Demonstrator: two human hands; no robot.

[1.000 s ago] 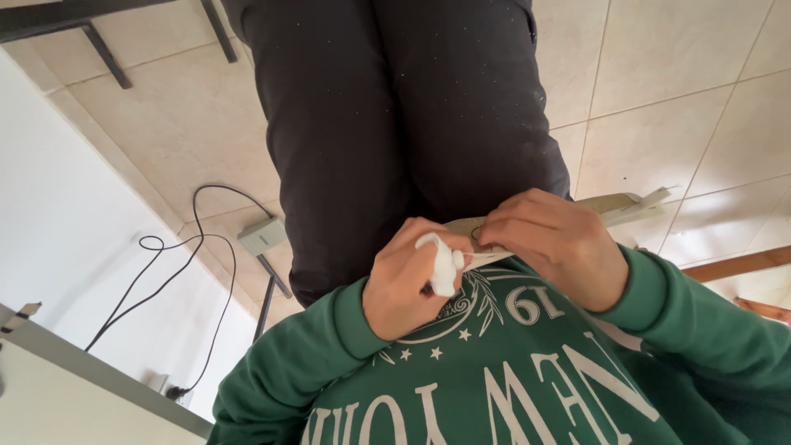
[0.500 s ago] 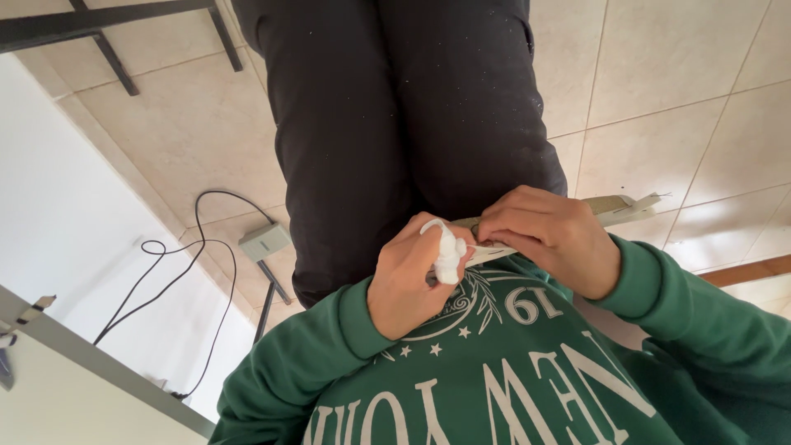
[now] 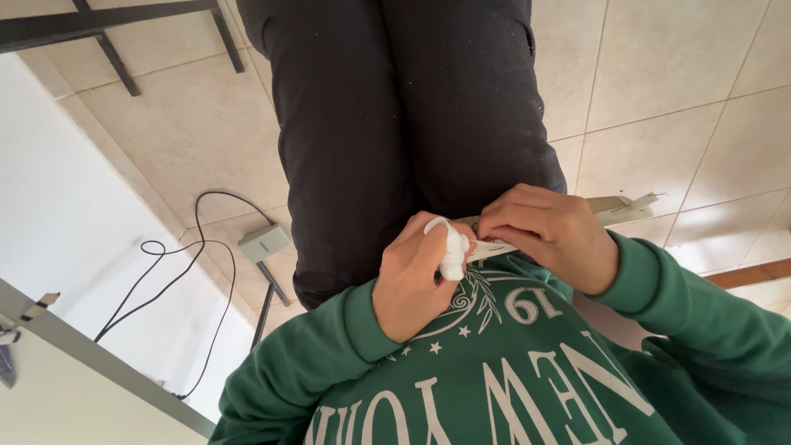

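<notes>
My left hand [image 3: 416, 284] is closed around a small white wad of cloth or paper [image 3: 451, 252], held in front of my green sweatshirt [image 3: 527, 371]. The wad presses against the near end of a long, flat, pale strip [image 3: 620, 208]. My right hand [image 3: 548, 235] grips that strip from above, and its far end sticks out to the right. The two hands touch at the strip. My legs in black trousers [image 3: 395, 124] stand on the tiled floor below.
A small grey box [image 3: 264, 242] with a looping black cable [image 3: 169, 276] lies on the beige tiles at left. Black metal bars [image 3: 115, 29] run along the upper left. A white panel with a grey edge [image 3: 99, 363] fills the lower left.
The white wad has shifted slightly along the strip's end in my left hand. Both hands keep their hold, and the view has drifted a little.
</notes>
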